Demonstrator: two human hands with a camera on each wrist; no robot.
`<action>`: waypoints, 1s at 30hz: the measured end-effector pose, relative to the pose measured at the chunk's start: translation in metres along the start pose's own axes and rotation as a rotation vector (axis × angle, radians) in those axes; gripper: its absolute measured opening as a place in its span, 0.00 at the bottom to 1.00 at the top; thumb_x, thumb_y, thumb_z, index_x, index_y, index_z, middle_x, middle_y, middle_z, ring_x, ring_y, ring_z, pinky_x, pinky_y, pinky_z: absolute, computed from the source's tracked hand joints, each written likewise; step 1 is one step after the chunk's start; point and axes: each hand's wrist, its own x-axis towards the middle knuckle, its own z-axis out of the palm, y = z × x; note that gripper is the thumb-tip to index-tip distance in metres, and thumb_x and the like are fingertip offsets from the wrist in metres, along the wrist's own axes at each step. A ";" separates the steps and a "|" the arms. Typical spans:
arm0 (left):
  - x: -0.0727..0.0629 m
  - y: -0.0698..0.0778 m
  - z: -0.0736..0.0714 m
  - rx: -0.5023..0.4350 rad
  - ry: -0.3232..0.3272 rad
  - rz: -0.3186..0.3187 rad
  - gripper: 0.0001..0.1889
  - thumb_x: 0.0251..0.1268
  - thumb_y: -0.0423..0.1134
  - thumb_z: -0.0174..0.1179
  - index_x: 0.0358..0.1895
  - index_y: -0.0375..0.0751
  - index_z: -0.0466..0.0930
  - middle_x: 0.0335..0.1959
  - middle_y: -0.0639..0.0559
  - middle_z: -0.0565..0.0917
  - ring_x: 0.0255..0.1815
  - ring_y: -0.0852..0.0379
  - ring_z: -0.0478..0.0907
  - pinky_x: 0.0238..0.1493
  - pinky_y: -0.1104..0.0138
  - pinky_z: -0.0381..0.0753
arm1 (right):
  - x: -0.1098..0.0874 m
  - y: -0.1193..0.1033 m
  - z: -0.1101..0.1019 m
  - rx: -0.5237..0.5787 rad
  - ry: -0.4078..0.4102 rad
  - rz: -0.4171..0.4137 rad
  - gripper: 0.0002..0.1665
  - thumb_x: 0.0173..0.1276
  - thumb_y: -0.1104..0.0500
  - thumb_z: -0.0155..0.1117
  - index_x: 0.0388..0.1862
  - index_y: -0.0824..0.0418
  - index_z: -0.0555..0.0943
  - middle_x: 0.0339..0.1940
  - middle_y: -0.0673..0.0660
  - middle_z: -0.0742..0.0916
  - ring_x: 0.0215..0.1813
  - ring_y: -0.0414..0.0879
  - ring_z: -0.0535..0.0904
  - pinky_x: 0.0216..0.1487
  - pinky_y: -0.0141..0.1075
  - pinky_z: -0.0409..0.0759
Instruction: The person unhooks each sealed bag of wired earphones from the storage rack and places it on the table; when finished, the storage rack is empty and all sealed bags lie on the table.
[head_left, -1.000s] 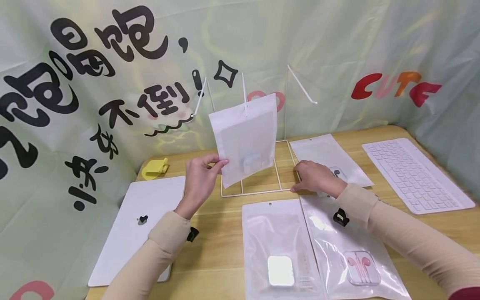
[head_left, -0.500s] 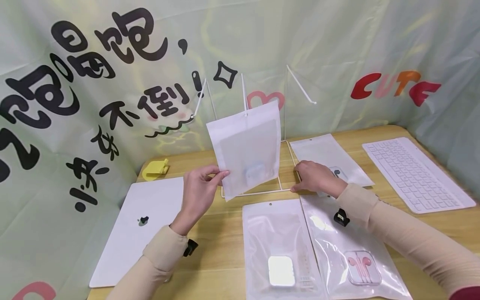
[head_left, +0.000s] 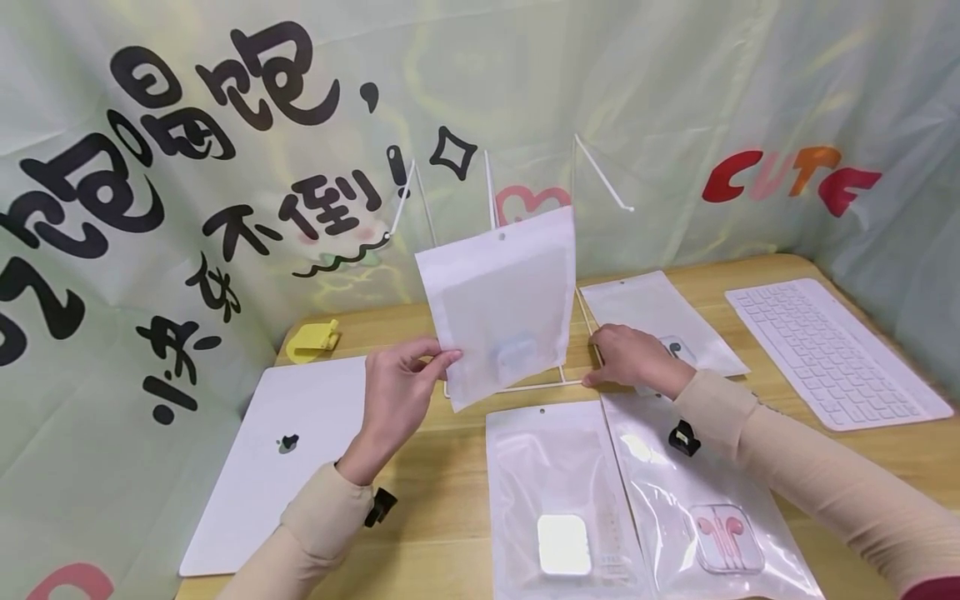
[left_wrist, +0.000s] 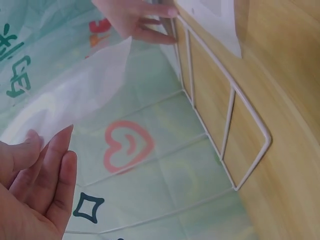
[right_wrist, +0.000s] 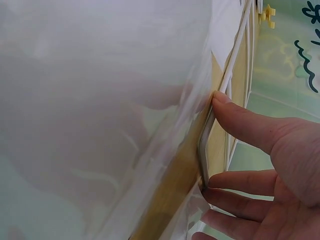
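My left hand [head_left: 397, 396] pinches the left edge of a white pouch [head_left: 502, 292] between thumb and fingers. The pouch is upright and tilted, with a small round hole near its top and a pale item faintly showing inside. Behind it stands a white wire display rack [head_left: 603, 173] with three long hooks; the middle hook now ends behind the pouch's top edge. My right hand [head_left: 633, 358] grips the rack's base at its front right corner. In the right wrist view, thumb and fingers lie on either side of the base wire [right_wrist: 202, 145]. The pouch's lower edge hides part of the base.
Nearest me lie a pouch with a white square item [head_left: 564, 544] and a pouch with pink earphones [head_left: 723, 537]. Another pouch [head_left: 660, 304] lies behind my right hand. A white keyboard [head_left: 836, 354] is at right, a closed laptop [head_left: 285, 475] and yellow clip-like object [head_left: 313, 337] at left.
The pouch has come forward off the middle hook, lower and slightly right; the hook earlier showed in front of it. My left hand moved down with it. My right hand stayed on the rack.
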 end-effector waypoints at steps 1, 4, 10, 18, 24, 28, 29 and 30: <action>-0.001 0.001 0.000 -0.002 -0.003 0.000 0.03 0.58 0.34 0.72 0.28 0.42 0.90 0.23 0.58 0.86 0.17 0.68 0.80 0.11 0.75 0.53 | 0.000 0.000 0.000 0.002 0.000 -0.002 0.40 0.55 0.45 0.79 0.56 0.72 0.78 0.54 0.67 0.82 0.54 0.61 0.78 0.50 0.54 0.76; -0.005 0.004 -0.002 -0.013 -0.007 -0.016 0.03 0.58 0.34 0.72 0.28 0.43 0.90 0.23 0.58 0.86 0.17 0.65 0.81 0.11 0.75 0.53 | 0.000 0.001 0.001 0.002 0.006 -0.008 0.40 0.55 0.45 0.79 0.56 0.72 0.78 0.53 0.67 0.82 0.54 0.62 0.78 0.51 0.55 0.76; -0.018 0.008 -0.012 -0.088 -0.009 -0.100 0.02 0.57 0.35 0.73 0.29 0.42 0.90 0.26 0.58 0.87 0.19 0.59 0.83 0.11 0.73 0.55 | 0.000 0.001 -0.001 0.000 0.009 -0.008 0.39 0.54 0.45 0.79 0.54 0.72 0.79 0.51 0.66 0.82 0.51 0.60 0.78 0.48 0.54 0.77; -0.043 0.009 -0.039 -0.153 -0.066 -0.318 0.02 0.57 0.35 0.72 0.31 0.41 0.90 0.31 0.52 0.88 0.21 0.55 0.85 0.15 0.72 0.68 | -0.001 0.000 0.001 0.000 0.006 -0.004 0.41 0.54 0.45 0.79 0.55 0.74 0.78 0.52 0.67 0.82 0.53 0.61 0.78 0.50 0.54 0.77; -0.057 0.001 -0.061 -0.129 -0.118 -0.493 0.05 0.56 0.37 0.73 0.29 0.39 0.89 0.30 0.49 0.87 0.21 0.51 0.84 0.19 0.71 0.72 | 0.000 0.001 0.001 -0.005 0.008 -0.002 0.41 0.54 0.44 0.79 0.55 0.74 0.78 0.51 0.67 0.83 0.52 0.61 0.79 0.50 0.54 0.77; -0.066 -0.009 -0.075 -0.185 -0.143 -0.621 0.08 0.57 0.36 0.73 0.33 0.33 0.88 0.30 0.45 0.87 0.21 0.49 0.84 0.33 0.69 0.80 | 0.000 0.002 0.002 -0.005 0.008 -0.003 0.41 0.54 0.44 0.79 0.55 0.74 0.78 0.52 0.67 0.82 0.52 0.61 0.79 0.50 0.54 0.77; -0.069 -0.012 -0.079 -0.195 -0.153 -0.649 0.09 0.57 0.36 0.72 0.34 0.32 0.87 0.30 0.44 0.87 0.21 0.48 0.83 0.37 0.68 0.80 | 0.000 0.002 0.002 -0.005 0.008 -0.003 0.41 0.54 0.45 0.79 0.55 0.74 0.78 0.52 0.68 0.82 0.53 0.61 0.78 0.51 0.54 0.77; -0.072 -0.015 -0.082 -0.199 -0.168 -0.672 0.09 0.57 0.36 0.72 0.35 0.32 0.87 0.30 0.44 0.87 0.21 0.47 0.83 0.39 0.69 0.79 | 0.000 0.002 0.001 -0.005 0.008 -0.002 0.41 0.54 0.45 0.79 0.55 0.74 0.78 0.53 0.68 0.82 0.53 0.62 0.78 0.51 0.55 0.77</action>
